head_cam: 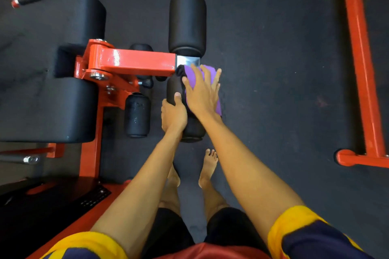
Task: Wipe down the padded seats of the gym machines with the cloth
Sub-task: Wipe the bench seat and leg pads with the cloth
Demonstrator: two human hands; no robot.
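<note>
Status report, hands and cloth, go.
Right hand flat on the purple cloth, pressing it to the near roller pad. Left hand gripping that pad. Nothing in the way.

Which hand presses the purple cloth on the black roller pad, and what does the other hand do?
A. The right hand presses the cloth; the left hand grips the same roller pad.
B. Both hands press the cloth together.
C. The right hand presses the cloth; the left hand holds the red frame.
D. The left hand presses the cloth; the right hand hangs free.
A: the right hand lies flat on the purple cloth, while the left hand grips the near roller pad beside it.
</note>
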